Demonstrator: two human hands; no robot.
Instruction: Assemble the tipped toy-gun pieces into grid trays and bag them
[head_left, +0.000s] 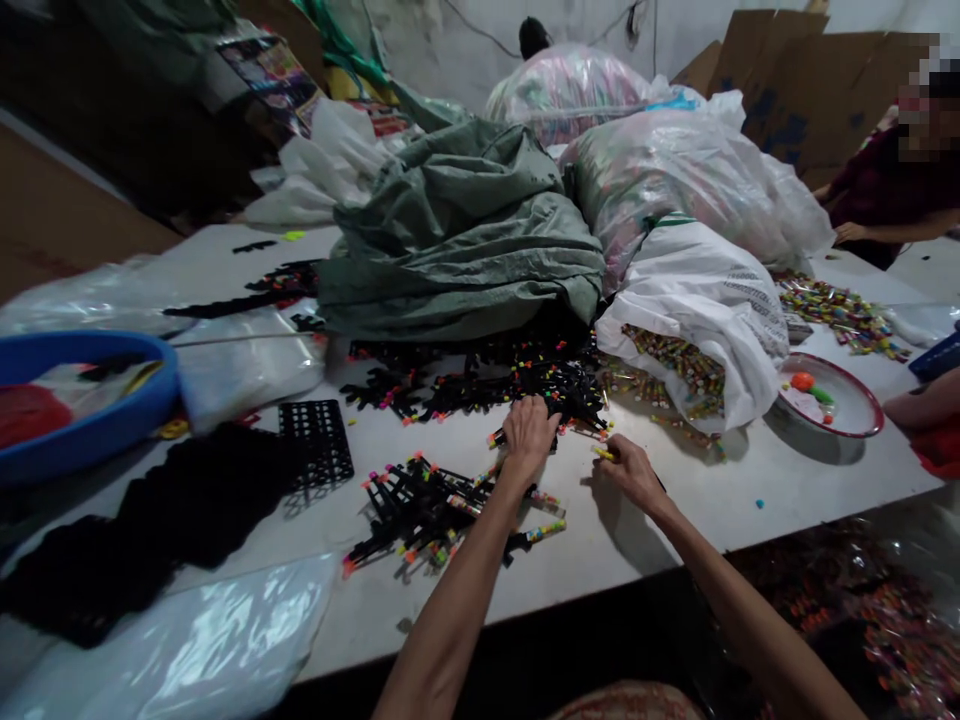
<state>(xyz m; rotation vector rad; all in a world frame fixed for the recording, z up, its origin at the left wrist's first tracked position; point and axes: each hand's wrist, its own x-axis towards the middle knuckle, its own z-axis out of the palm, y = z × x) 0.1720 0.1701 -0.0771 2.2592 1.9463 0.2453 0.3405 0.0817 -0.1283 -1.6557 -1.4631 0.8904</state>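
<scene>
My left hand (529, 435) reaches into the far pile of black toy guns (450, 390) with bright coloured tips, its fingers curled over a black piece at the near edge. To its right, my right hand (634, 475) pinches a small candy-filled tube (604, 454) with a yellow end, just above the white table (577, 590). Under my left forearm lies a nearer heap of black toy guns (420, 510), some fitted with clear tubes of coloured candy. A white sack (705, 290) lies open beyond my right hand, spilling many similar tubes (675, 370).
A large grey-green sack (465, 230) and full clear bags (675, 170) stand behind. A red-rimmed bowl (832, 395) is at right, a blue tub (169, 385) at left. Black netted trays (315, 445) and plastic bags (187, 640) lie at left. Another person (877, 190) sits at far right.
</scene>
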